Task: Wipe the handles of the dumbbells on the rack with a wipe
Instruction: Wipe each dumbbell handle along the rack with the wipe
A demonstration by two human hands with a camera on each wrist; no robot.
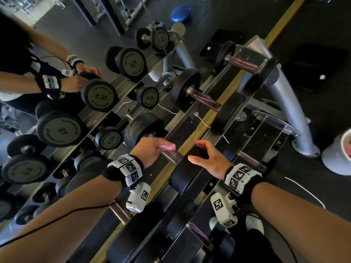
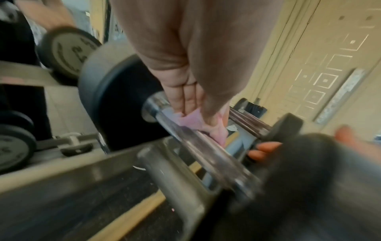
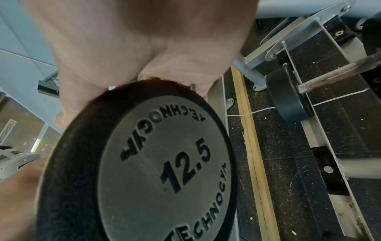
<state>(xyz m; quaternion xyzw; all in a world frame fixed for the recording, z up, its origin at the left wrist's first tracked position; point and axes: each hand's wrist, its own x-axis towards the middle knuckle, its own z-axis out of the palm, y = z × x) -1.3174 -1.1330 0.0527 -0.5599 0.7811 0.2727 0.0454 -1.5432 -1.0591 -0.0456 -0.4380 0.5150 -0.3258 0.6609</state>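
A 12.5 dumbbell lies on the rack (image 1: 191,128) in front of me. My left hand (image 1: 152,149) pinches a pink wipe (image 1: 168,147) against the far end of its shiny handle (image 1: 171,156). In the left wrist view the wipe (image 2: 191,122) is folded over the handle (image 2: 208,150) next to the far black head (image 2: 115,101). My right hand (image 1: 209,158) arches over the near head (image 1: 185,173), thumb on one side and fingers curled over its rim. The right wrist view shows that hand (image 3: 144,48) on top of the head's 12.5 face (image 3: 160,171).
Two more dumbbells with reddish handles (image 1: 206,100) (image 1: 243,63) lie further along the rack, others nearer me. A mirror (image 1: 57,111) on the left reflects the rack and my hands. A grey rack leg (image 1: 288,103) and a white tub (image 1: 340,154) stand at the right.
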